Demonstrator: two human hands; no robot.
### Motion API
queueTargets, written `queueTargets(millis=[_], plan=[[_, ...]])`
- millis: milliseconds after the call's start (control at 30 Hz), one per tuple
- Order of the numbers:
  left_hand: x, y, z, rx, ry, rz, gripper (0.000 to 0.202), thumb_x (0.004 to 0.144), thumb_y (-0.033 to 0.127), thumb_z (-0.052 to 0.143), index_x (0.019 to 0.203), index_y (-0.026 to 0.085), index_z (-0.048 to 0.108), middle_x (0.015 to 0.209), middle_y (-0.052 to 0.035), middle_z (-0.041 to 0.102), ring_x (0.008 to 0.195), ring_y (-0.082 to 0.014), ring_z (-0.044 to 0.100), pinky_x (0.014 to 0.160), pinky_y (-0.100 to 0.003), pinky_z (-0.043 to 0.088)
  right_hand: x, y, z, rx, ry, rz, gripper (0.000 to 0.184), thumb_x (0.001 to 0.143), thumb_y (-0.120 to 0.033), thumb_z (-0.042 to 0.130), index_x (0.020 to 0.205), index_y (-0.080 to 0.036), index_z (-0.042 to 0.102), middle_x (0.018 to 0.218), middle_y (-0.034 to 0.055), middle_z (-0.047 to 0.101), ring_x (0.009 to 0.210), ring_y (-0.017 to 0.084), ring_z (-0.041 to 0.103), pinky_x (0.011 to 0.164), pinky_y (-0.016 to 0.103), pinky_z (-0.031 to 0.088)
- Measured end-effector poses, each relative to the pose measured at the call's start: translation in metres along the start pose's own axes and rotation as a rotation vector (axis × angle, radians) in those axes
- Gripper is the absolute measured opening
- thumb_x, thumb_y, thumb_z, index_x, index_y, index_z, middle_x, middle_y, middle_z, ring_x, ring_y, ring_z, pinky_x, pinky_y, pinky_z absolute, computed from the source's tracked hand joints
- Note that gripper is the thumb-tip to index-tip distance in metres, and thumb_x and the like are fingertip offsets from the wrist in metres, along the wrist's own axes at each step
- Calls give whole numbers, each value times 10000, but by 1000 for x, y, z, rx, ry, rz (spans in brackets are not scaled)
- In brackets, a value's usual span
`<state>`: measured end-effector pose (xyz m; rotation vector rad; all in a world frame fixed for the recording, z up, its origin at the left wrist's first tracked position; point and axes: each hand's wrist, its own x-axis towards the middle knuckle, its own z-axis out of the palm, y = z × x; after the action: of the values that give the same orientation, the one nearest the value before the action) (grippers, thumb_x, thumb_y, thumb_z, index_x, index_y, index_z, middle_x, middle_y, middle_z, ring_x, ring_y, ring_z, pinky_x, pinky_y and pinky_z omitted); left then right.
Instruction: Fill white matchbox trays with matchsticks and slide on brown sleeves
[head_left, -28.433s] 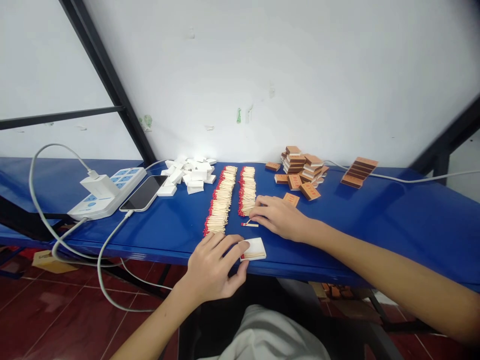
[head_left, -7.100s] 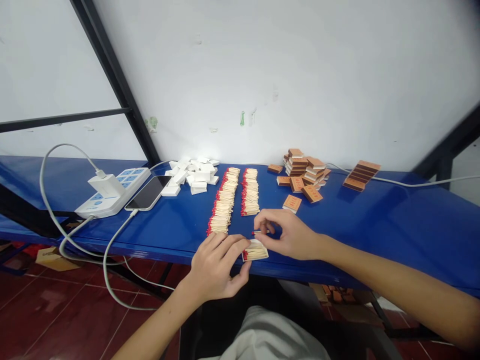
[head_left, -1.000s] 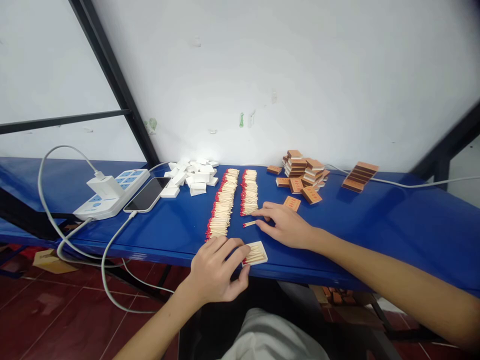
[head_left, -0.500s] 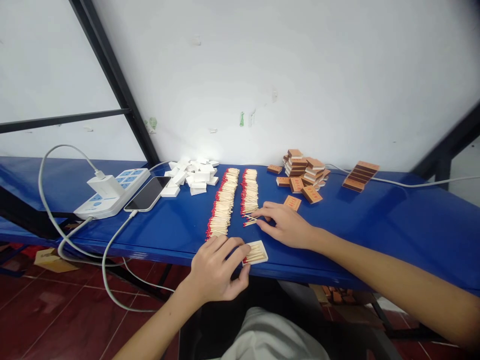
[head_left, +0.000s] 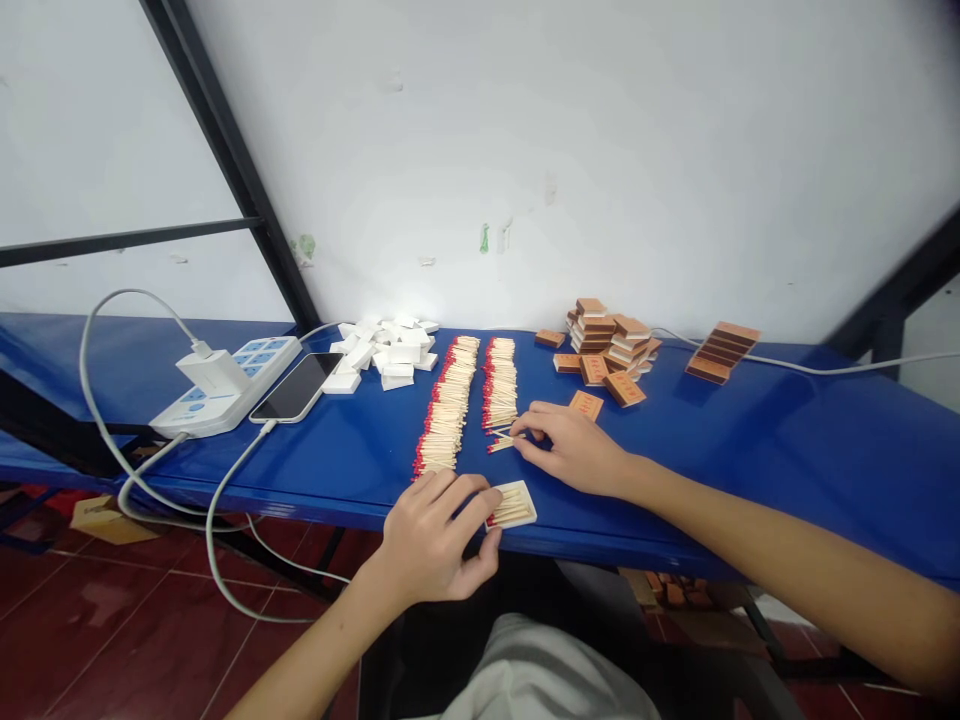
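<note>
My left hand (head_left: 442, 535) is closed on a small white matchbox tray (head_left: 531, 514) at the table's front edge, thumb and fingers at its left end. Several red-headed matches (head_left: 511, 508) lie inside the tray. Just above it, my right hand (head_left: 576, 450) has thumb and index finger pinched on the ends of a few loose matches (head_left: 501, 443). These lie at the near end of a short row of matches (head_left: 500, 380). A longer row of matches (head_left: 448, 400) runs alongside on the left, heads pointing left. My fingers partly cover the tray's left end.
White trays (head_left: 390, 350) are heaped at the back. Brown matchbox sleeves (head_left: 630, 345) are piled right of the rows, with one nearer box (head_left: 586, 404) behind my right hand. On the left lie a phone (head_left: 296, 388) and a power strip (head_left: 225, 390) with white cables.
My right thumb and index finger have drawn slightly together and right along the loose matches. My left hand and the tray stay in place.
</note>
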<state>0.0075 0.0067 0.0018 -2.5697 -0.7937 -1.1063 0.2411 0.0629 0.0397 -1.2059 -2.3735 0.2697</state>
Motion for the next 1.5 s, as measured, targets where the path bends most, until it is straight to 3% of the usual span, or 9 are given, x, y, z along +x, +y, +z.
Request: queueTargets(millis=[500,700,933,1367,1500], plan=[[0,0,0,13,9,7,217,819,215,588,1028,181,634,961,-73,708,788,-209,607,705,-356,506,4,5,3,12,25,3,153,957,-194,520,871,-178,646,697,-12,542,654,132,486,629,256,331],[0,0,1,5,6,7,228,812,208,596,1036,179,630,965,-72,708,781,-209,603,700,-353,503,3,4,3,31,36,41,147,951,-218,525,989,-187,664,680,-21,546,633,134,494,607,256,325],[-1,0,1,14,-3,8,229,807,212,597,1030,181,637,965,-76,708,780,-212,610,697,-355,509,0,-4,0,0,40,-11,60,845,-140,597,858,-180,640,681,-26,518,636,124,482,618,252,331],[0,0,0,8,-3,5,229,812,208,597,1036,177,634,974,-71,710,784,-216,600,694,-363,498,-1,-2,4,2,32,-55,89,850,-171,627,767,-180,655,664,-23,532,605,107,471,602,238,320],[0,0,0,6,-3,4,230,807,205,601,1033,179,632,971,-69,711,777,-216,598,693,-363,494,-2,-1,4,1,37,-36,46,852,-208,640,856,-187,680,637,-38,515,577,101,456,594,234,311]])
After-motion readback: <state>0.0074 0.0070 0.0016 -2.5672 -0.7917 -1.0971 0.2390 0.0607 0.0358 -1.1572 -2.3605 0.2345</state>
